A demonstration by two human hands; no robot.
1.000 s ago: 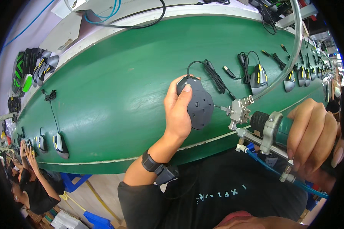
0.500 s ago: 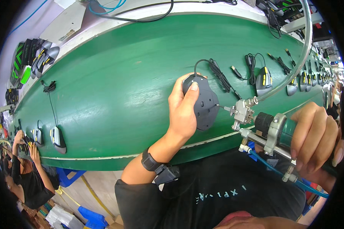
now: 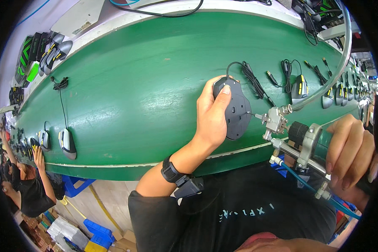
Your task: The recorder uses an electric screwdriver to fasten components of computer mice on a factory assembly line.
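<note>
My left hand (image 3: 212, 113) holds a dark grey computer mouse (image 3: 240, 103) with its underside up, thumb pressed on the end where the cable leaves it. Its black cable (image 3: 253, 80) lies bundled on the green belt beyond. In my right hand (image 3: 350, 147), the fingers are wrapped round the green barrel of a dispensing gun (image 3: 298, 132) with a metal valve block. A clear hose arches up from the valve, and a blue tube runs below. The gun's thin needle (image 3: 256, 114) reaches the right side of the mouse's underside; whether its tip touches is too small to tell.
Several corded mice (image 3: 299, 90) lie along the green belt (image 3: 126, 80) to the right. Another mouse (image 3: 67, 143) lies at left, near a co-worker's hand (image 3: 39, 158). More mice and black boxes (image 3: 40, 46) sit on the far-left ledge. Blue crates stand below.
The whole view has shifted, with most things now farther right. My left hand still holds the mouse with the needle at its underside. The co-worker at left has moved one arm farther out.
</note>
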